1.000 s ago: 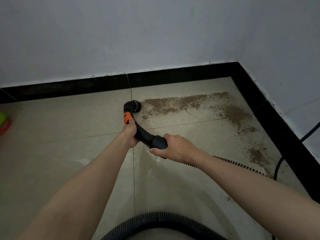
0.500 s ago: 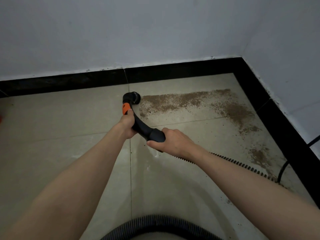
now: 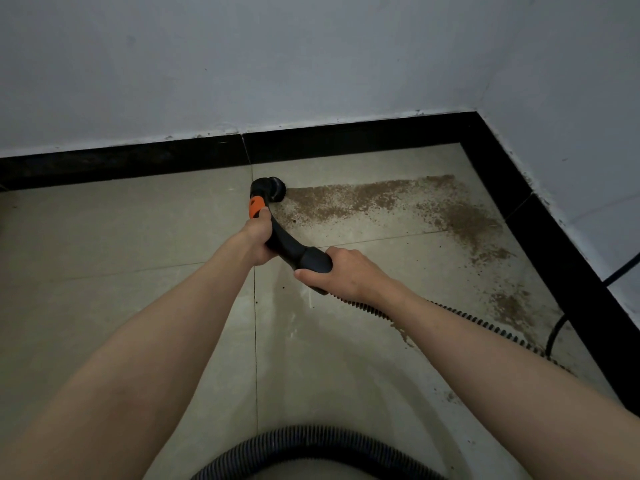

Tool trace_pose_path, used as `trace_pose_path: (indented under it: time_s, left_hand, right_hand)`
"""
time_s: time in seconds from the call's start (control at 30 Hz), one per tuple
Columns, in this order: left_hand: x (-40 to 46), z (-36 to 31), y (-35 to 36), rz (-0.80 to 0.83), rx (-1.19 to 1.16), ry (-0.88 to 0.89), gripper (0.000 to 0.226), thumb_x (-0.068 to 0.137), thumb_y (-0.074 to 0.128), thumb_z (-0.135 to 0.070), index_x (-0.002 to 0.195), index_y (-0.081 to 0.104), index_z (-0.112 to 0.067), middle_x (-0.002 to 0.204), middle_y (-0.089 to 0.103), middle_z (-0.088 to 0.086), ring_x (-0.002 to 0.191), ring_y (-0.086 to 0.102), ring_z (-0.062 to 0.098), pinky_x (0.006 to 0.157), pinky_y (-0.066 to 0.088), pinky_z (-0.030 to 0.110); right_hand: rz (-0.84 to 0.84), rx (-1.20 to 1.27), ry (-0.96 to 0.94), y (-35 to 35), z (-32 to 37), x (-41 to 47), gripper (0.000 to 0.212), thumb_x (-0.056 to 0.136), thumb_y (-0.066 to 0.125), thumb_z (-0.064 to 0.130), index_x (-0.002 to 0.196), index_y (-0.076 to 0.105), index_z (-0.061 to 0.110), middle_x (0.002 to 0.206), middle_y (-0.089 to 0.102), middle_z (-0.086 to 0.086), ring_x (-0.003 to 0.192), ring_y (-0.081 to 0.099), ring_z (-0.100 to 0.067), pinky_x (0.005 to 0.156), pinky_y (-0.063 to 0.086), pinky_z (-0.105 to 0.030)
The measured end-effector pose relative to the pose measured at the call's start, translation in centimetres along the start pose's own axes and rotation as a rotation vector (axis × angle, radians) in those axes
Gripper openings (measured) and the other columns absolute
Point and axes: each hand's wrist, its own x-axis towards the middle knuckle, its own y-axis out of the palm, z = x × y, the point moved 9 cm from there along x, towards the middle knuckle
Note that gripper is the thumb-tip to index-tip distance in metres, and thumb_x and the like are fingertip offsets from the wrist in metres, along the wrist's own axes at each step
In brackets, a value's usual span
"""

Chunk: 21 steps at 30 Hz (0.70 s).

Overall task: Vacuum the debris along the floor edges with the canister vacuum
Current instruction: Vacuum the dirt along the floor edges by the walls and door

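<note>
Both hands hold the curved black vacuum handle (image 3: pixel 289 247). My left hand (image 3: pixel 258 237) grips it just below the orange switch (image 3: pixel 255 207). My right hand (image 3: pixel 341 271) grips the thick rear end where the ribbed hose (image 3: pixel 485 325) joins. The round brush nozzle (image 3: pixel 272 189) rests on the beige tile at the left end of a brown debris band (image 3: pixel 374 197). That debris runs right toward the corner, then down along the right baseboard in patches (image 3: pixel 509 308). The canister is out of view.
A black baseboard (image 3: pixel 156 162) lines the back wall and another one (image 3: pixel 568 268) the right wall; they meet at the corner. A loop of ribbed hose (image 3: pixel 311 441) lies at the bottom. A black cable (image 3: pixel 554 330) runs by the right baseboard.
The view has shifted slightly, and the nozzle sits a little closer to the back baseboard at the debris band's left end. Both hands keep the same grip on the handle.
</note>
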Motion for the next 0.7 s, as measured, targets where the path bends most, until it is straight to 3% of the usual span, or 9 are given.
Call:
trace_pose_path:
  time_s: [0.27,0.4,0.57,0.7]
  left_hand:
    - [-0.5,0.4,2.0,0.012,0.014,0.006,0.055,0.1,0.039,-0.042,0.139,0.034,-0.004,0.121,0.054,0.016,0.108,0.054,0.029,0.084,0.043,0.039]
    - [-0.5,0.4,2.8,0.017,0.029,-0.001,0.054,0.1,0.039,-0.042,0.139,0.035,-0.004,0.124,0.054,0.016,0.115,0.053,0.029,0.084,0.043,0.039]
    - [-0.5,0.4,3.8,0.025,0.043,0.008,0.053,0.1,0.039,-0.041,0.139,0.034,-0.004,0.124,0.053,0.015,0.106,0.053,0.028,0.083,0.043,0.039]
    - [-0.6,0.4,4.5,0.02,0.05,0.016,0.054,0.101,0.039,-0.039,0.14,0.033,-0.003,0.126,0.052,0.016,0.111,0.053,0.029,0.083,0.042,0.038]
  right_hand:
    - [-0.007,0.02,0.019,-1.2,-1.6,-0.8,0.052,0.082,0.059,0.066,0.099,0.056,0.017,0.089,0.066,-0.001,0.074,0.062,-0.017,0.066,0.05,-0.032]
    - [-0.013,0.045,0.026,-1.5,-2.2,-0.9,0.052,0.082,0.059,0.065,0.099,0.057,0.016,0.088,0.066,-0.002,0.074,0.062,-0.017,0.067,0.051,-0.033]
    - [-0.021,0.061,0.025,-1.9,-2.9,-1.0,0.053,0.081,0.06,0.065,0.098,0.057,0.015,0.087,0.066,-0.002,0.075,0.063,-0.018,0.068,0.052,-0.035]
    - [-0.029,0.052,0.032,-2.4,-3.4,-1.2,0.053,0.082,0.059,0.066,0.098,0.057,0.015,0.086,0.064,-0.001,0.074,0.062,-0.017,0.069,0.052,-0.035]
